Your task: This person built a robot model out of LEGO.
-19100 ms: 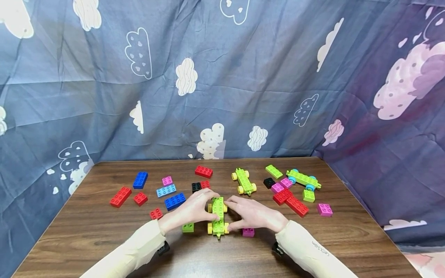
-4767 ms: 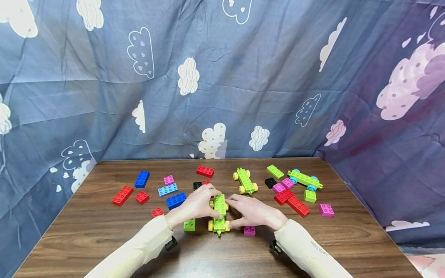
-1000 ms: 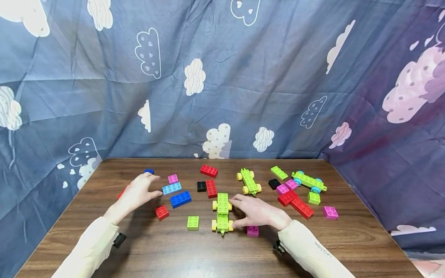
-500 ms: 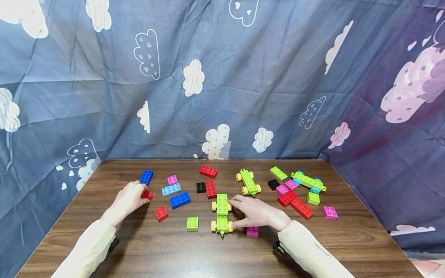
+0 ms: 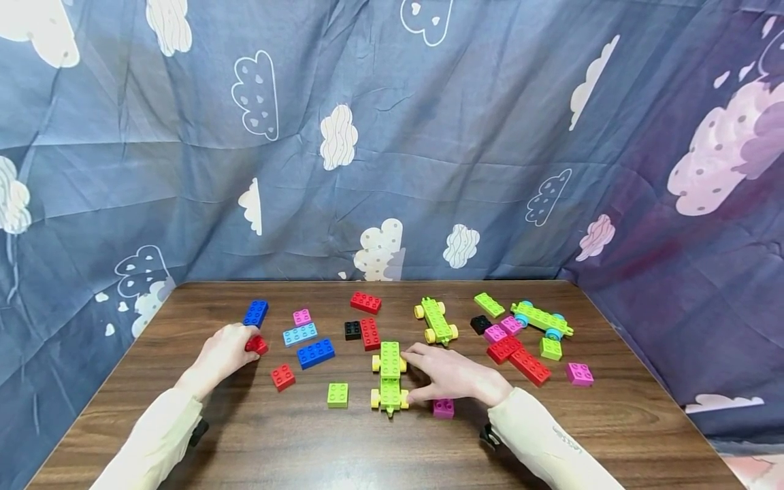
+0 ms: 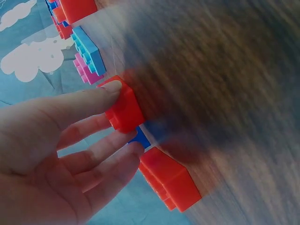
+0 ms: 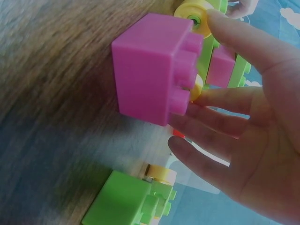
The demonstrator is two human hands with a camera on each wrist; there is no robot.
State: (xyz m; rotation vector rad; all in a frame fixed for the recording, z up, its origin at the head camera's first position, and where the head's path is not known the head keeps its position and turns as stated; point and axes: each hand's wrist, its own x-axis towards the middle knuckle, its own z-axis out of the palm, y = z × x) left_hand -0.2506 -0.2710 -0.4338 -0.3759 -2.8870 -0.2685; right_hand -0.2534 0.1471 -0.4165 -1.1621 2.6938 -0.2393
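Tabletop [image 5: 392, 449]: dark wood, cloud-print blue cloth behind, loose bricks scattered. Left hand [image 5: 223, 352] at 9 o'clock, fingers pinching red brick [image 5: 257, 345]. Right hand [image 5: 456, 378] fingers spread against green wheeled car [image 5: 389, 378].
Left wrist: thumb and fingers [image 6: 101, 98] clamp red brick [image 6: 124, 107].
Right wrist: fingers [image 7: 234, 42] apart, touching yellow wheel [image 7: 194, 14]; magenta brick [image 7: 152, 68] beside.

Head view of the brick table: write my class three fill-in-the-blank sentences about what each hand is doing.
1. The left hand pinches a small ____ brick.
2. The right hand rests against the green wheeled ____.
3. Just under the right hand lies a ____ brick.

Missing words: red; car; pink
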